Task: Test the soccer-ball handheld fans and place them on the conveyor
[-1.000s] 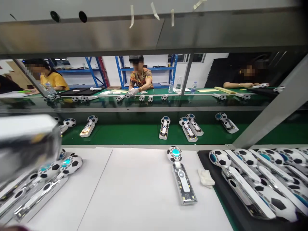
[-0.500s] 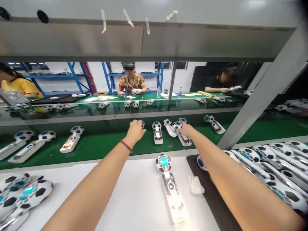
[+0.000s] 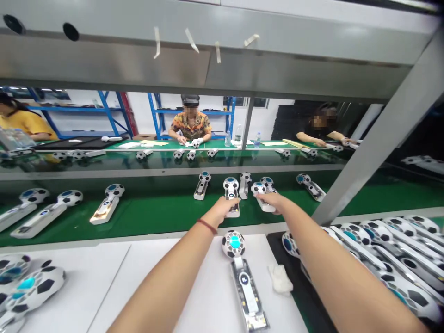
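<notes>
My left hand (image 3: 222, 210) is closed around the handle of a soccer-ball-headed device (image 3: 231, 184) lying on the green conveyor. Its thumb crosses the clear handle; the other fingers are partly hidden. Farther right, my right hand (image 3: 274, 201) grips a second such device, whose patterned ball head (image 3: 258, 188) shows beyond the fingers. Another ball head (image 3: 267, 181) sits just behind it, and a white-handled device (image 3: 244, 185) lies between my hands. Nearer me, on the white work surface (image 3: 194, 286), rests a device with a glowing blue ball face (image 3: 234, 243) and a round display.
More devices lie along the green belt (image 3: 166, 208). A dark tray (image 3: 277, 240) of them stands at right, beside a crumpled white cloth (image 3: 280, 279). A slanted metal post (image 3: 364, 138) rises at right, below an overhead beam (image 3: 294, 78). Several co-workers sit opposite.
My left hand has left a device farther back and moved right and nearer, onto another one. My right hand has drawn its device slightly nearer. The front device's handle light has dimmed.
</notes>
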`<move>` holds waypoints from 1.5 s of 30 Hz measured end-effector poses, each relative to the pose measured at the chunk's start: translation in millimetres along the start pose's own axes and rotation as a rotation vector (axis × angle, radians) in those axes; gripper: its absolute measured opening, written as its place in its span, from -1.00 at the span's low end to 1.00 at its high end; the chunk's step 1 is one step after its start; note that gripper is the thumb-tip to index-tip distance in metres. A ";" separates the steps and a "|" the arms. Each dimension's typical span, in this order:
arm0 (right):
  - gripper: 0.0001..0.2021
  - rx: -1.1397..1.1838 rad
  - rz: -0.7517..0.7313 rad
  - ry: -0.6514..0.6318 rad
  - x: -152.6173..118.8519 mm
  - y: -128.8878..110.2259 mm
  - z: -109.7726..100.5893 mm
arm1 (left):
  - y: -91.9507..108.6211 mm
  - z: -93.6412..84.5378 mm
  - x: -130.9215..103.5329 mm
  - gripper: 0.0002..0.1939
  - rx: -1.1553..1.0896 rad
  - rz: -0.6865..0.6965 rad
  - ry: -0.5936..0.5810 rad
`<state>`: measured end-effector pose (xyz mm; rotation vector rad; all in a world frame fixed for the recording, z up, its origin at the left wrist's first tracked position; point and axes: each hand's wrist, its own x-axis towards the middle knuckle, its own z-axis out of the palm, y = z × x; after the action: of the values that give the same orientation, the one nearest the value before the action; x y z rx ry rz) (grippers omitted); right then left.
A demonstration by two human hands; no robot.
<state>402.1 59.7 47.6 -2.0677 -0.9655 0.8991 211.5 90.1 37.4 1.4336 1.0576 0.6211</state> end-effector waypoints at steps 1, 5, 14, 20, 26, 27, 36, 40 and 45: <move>-0.57 0.072 -0.017 -0.029 -7.8 -3.9 -5.1 | 1.5 -6.9 -14.9 -0.74 -0.078 0.044 0.006; -0.51 0.383 -0.191 -0.168 -58.0 -20.4 -13.2 | 15.0 -45.1 -77.9 -0.56 -0.339 0.206 0.082; -0.49 1.098 -0.245 -0.802 -170.9 -46.9 43.4 | 35.8 -111.0 -177.4 -0.48 -0.712 0.171 0.185; -0.38 0.868 -0.321 -0.713 -196.6 -20.6 100.9 | -16.4 -115.1 -198.8 -0.49 -0.602 0.170 0.263; -0.22 0.645 -0.414 -0.595 -194.4 8.9 130.1 | -85.4 -104.8 -202.3 -0.44 -0.419 0.186 0.394; -0.26 0.580 -0.387 -0.586 -192.7 12.0 132.1 | -93.2 -102.5 -202.6 -0.41 -0.408 0.182 0.379; -0.19 0.821 -0.013 -0.865 -192.1 16.6 137.3 | -107.8 -95.4 -205.2 -0.60 -0.772 -0.065 -0.029; -0.19 0.830 -0.012 -0.912 -193.7 15.2 134.4 | -104.0 -93.9 -209.4 -0.49 -0.735 -0.074 -0.060; -0.28 0.774 -0.038 -0.912 -194.2 12.6 131.5 | -103.0 -93.0 -210.3 -0.54 -0.673 -0.116 -0.082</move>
<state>207.0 -69.2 25.1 -0.9496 -0.8531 1.8964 12.4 -58.9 -3.1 0.7975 0.7553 0.7369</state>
